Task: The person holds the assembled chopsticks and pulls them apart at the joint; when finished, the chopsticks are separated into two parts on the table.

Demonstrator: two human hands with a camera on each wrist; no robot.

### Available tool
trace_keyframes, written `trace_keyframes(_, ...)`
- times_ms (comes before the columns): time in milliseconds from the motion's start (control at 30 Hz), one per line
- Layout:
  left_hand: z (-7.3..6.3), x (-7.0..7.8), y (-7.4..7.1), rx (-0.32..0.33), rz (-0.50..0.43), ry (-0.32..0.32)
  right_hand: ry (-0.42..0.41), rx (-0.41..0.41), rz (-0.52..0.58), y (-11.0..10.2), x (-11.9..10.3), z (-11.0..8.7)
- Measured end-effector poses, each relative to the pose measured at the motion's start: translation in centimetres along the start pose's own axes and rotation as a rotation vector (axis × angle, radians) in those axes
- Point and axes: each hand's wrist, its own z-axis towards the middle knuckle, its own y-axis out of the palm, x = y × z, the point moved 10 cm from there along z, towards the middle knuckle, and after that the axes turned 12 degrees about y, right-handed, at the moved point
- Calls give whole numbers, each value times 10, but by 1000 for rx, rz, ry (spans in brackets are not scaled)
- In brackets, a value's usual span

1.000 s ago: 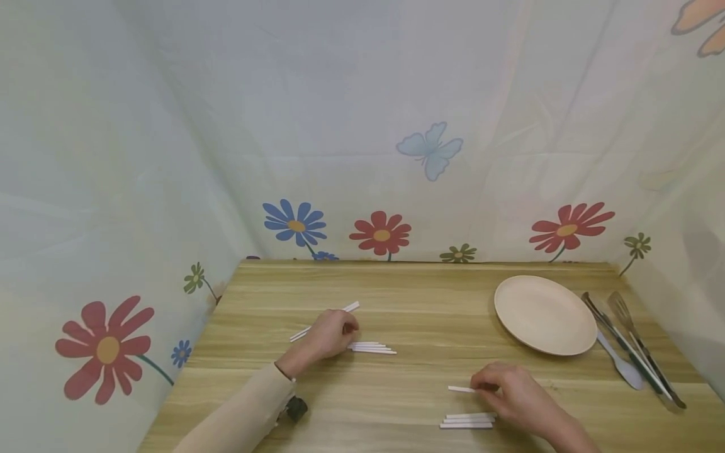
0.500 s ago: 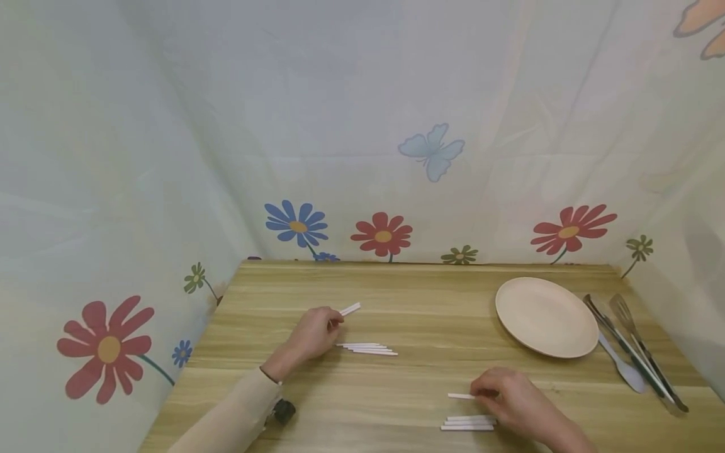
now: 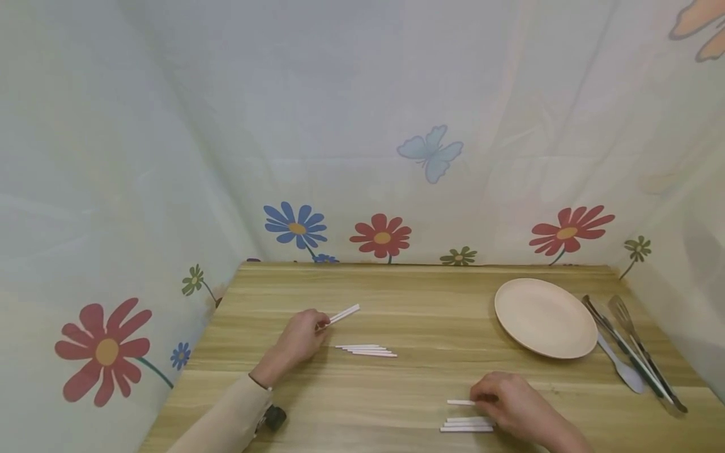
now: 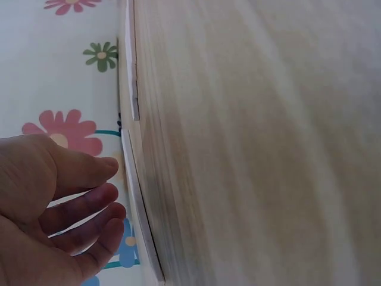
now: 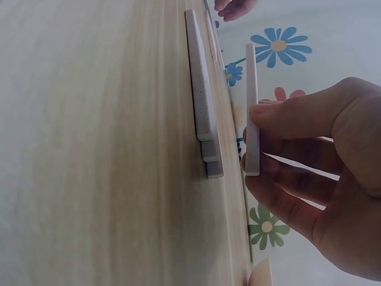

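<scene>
My right hand (image 3: 512, 406) pinches a short white stick (image 5: 252, 107) between thumb and fingers, raised off the table. Below it lies a row of similar white sticks (image 3: 467, 425), side by side. At the left, my left hand (image 3: 297, 340) is by the near end of a slanted pair of white sticks (image 3: 344, 313); in the left wrist view its fingers (image 4: 101, 244) are loosely bent, with a gap to the thumb and nothing between them. Several thinner white sticks (image 3: 367, 350) lie fanned out to the right of that hand.
A round beige plate (image 3: 545, 318) sits at the back right of the wooden table (image 3: 419, 302). Beside it lie a light spoon (image 3: 622, 371), a spatula (image 3: 634, 327) and dark-handled tongs (image 3: 606, 321). Flower-printed curtains (image 3: 362, 126) enclose the table's back and sides.
My left hand has drawn back to the left, away from the fanned sticks, uncovering more of them and the slanted pair. My right hand has come slightly nearer, lowering the stick toward the row.
</scene>
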Motion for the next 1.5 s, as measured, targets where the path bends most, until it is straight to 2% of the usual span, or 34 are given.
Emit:
trace_keyframes(267,-4,-11,2,-35,21,-55,-24,-6,-8,2,-1,-1)
trace_keyframes(567,-6,-15,1,-57,73,-48,-15,-8,-34,6,1,-2)
trace_keyframes(767,-6,-19,1,-88,82,-83,9,-54,-42,12,5,-1)
trace_keyframes(933,-6,-22,1,-101,92,-88,41,-92,-45,15,8,0)
trace_keyframes(1367,-8,-27,4,-139,86,-123,28,-98,-39,18,9,-2)
trace_keyframes(1500,-8,-29,5,-139,81,-117,28,-103,-40,18,9,-2)
